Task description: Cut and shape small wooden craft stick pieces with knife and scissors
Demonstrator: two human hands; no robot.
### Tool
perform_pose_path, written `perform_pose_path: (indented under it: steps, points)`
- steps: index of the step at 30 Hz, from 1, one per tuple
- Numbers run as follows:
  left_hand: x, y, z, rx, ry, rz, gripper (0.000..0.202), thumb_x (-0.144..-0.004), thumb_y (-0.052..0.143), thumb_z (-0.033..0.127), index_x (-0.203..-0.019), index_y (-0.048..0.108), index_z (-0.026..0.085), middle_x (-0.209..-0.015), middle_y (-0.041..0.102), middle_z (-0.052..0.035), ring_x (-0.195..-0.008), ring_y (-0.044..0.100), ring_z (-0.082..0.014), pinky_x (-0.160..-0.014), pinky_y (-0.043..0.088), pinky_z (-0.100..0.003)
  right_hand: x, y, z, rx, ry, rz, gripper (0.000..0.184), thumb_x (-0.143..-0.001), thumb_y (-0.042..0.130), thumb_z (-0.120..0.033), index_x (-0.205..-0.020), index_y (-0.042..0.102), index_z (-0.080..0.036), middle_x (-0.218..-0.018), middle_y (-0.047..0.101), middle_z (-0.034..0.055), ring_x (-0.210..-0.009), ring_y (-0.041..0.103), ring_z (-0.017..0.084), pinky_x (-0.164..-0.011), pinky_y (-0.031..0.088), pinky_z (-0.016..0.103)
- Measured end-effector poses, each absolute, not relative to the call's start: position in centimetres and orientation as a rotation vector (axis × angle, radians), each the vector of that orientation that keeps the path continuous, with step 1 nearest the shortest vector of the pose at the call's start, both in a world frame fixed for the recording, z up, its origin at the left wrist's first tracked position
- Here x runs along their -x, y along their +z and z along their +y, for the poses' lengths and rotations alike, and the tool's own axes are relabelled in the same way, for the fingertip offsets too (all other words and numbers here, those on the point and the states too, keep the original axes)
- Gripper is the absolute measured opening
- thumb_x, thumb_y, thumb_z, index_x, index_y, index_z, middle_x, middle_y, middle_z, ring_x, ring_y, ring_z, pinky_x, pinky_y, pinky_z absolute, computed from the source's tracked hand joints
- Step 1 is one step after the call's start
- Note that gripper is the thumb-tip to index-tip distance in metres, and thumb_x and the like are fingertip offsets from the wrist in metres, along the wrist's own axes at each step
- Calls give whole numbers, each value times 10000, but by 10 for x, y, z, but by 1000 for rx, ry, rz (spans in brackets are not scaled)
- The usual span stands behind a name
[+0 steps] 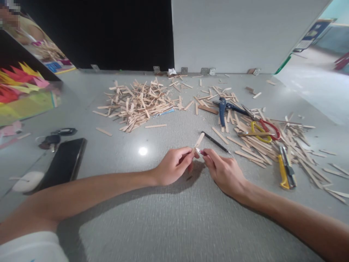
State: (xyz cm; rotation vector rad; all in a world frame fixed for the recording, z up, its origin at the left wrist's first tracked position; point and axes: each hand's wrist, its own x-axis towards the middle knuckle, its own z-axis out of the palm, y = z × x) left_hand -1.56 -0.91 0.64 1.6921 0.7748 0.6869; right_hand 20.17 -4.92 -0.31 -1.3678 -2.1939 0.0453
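Note:
My left hand (pixel 174 165) pinches a short wooden stick (pixel 199 139) that points up and away over the grey table (pixel 163 225). My right hand (pixel 222 169) is closed on a small red-tipped tool (pixel 201 152) whose point touches the lower end of that stick. Both hands meet at the middle of the table. A black pen (pixel 215 141) lies just behind them.
A heap of wooden sticks (pixel 136 103) lies at the back left. More sticks (pixel 272 145), scissors with red and yellow handles (pixel 263 129), blue pliers (pixel 223 109) and a yellow utility knife (pixel 285 171) lie to the right. A black phone (pixel 64 163), keys (pixel 56 136) and coloured paper (pixel 19 91) sit left.

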Motion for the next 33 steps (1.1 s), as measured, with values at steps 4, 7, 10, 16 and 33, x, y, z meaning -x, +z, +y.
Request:
perform_pose_path:
  steps: [4,7,10,16,33]
  points:
    - [16,7,-9,-1647,643,772,389,-1091,485,507,-993,640,164,-650,636,17,-459,462,-82,-442,345,-195,-205,0,-44,1520,164,-2013,431,-1167,324,-388,-1087,696,-185,-692,769,32,-447,640,148,-471,401,241]
    - [15,6,-9,-1613,639,795,407,-1082,505,541,-1010,645,166,-643,627,21,-470,473,-89,-448,347,-198,-207,1,-43,1445,173,-1962,378,-1142,372,-346,-1053,705,-191,-748,786,51,-501,675,156,-500,466,244]
    - [15,5,-8,-1593,652,811,437,-1079,500,574,-1043,657,168,-636,602,33,-475,472,-95,-457,351,-205,-207,-2,-45,1291,158,-2009,365,-1135,386,-281,-1065,733,-190,-876,828,89,-650,754,173,-602,561,254]
    - [14,5,-8,-1611,633,798,471,-1090,482,566,-1163,685,147,-651,604,27,-507,490,-107,-479,365,-211,-206,-4,-47,1201,59,-2052,327,-1136,416,-202,-1144,741,-166,-755,795,34,-560,712,139,-562,548,224]
    - [14,10,-4,-1618,539,728,433,-1082,471,554,-987,649,171,-570,504,63,-500,459,-108,-510,342,-220,-212,-10,-48,1184,-102,-2075,309,-1142,531,-245,-1265,793,-136,-866,812,91,-702,749,173,-623,580,262]
